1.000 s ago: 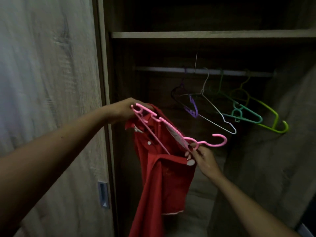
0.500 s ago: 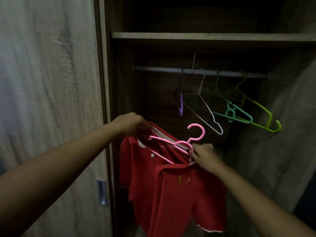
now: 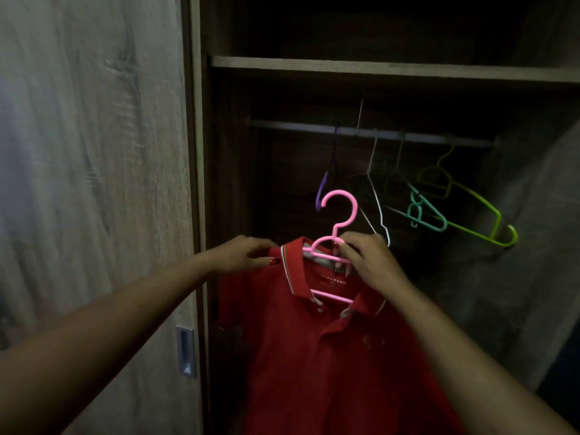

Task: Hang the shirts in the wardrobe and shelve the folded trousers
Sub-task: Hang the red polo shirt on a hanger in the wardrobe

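**Fingers clamped on red shirt (image 3: 314,356) and pink hanger (image 3: 340,221) before the open wardrobe (image 3: 226,183)**

At the far left stood the pale wood-grain door (image 3: 94,183), with its recessed metal handle (image 3: 185,353) low near the edge. Your left hand (image 3: 248,254) reached past that edge. Its fingers and thumb pinched the left shoulder of the shirt, just beside the collar.

The shirt hung on the hanger in front of the opening. Its pale-striped collar was spread open toward you, and its body dropped out of the bottom of the view. The hanger's hook stood upright above the collar, below the rail (image 3: 314,128) and not on it.

Your right hand (image 3: 373,262) gripped the hanger's right shoulder just under the hook. Its fingers were curled round the pink bar, and the hand covered that side of the collar.

Higher up, a shelf (image 3: 376,70) crossed the wardrobe, and the rail ran beneath it. From the rail hung, left to right, a purple hanger (image 3: 321,193), a white hanger (image 3: 378,211), a teal hanger (image 3: 430,215) and a lime-green hanger (image 3: 483,211). The pink hook stood just in front of the purple one. The white one's lower end came down behind your right hand, but whether it touched could not be told.
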A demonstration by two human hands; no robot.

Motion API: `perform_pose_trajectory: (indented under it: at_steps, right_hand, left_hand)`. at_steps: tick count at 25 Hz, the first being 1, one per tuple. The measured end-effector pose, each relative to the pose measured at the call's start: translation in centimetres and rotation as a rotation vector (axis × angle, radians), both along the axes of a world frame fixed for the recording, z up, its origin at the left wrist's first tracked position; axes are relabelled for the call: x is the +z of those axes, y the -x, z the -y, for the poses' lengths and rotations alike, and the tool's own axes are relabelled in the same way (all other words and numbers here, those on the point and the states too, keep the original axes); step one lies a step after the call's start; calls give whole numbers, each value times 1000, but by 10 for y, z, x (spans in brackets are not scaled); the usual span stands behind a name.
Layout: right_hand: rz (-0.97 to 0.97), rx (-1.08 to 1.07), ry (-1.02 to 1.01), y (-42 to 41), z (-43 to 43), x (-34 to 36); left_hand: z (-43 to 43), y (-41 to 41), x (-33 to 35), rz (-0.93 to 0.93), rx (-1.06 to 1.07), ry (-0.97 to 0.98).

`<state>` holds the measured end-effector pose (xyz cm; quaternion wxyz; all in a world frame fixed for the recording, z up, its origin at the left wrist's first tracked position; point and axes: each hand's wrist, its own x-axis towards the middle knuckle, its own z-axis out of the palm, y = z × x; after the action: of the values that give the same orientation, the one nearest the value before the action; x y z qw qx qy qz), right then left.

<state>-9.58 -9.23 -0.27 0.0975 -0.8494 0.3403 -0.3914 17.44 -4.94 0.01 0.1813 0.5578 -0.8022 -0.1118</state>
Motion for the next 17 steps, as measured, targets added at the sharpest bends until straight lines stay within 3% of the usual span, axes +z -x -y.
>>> perform_pose_trajectory:
  at_steps: [4,10,17]
  right_hand:
    - [2,44,11,10,-6,16]
    - [-189,8,-370,80,5,29]
    - [144,192,-744,74,-37,51]
  left_hand:
    - [2,-1,-19,-346,32,114]
    - [9,-25,-16,-453,129,185]
    - [16,-21,-9,-529,176,202]
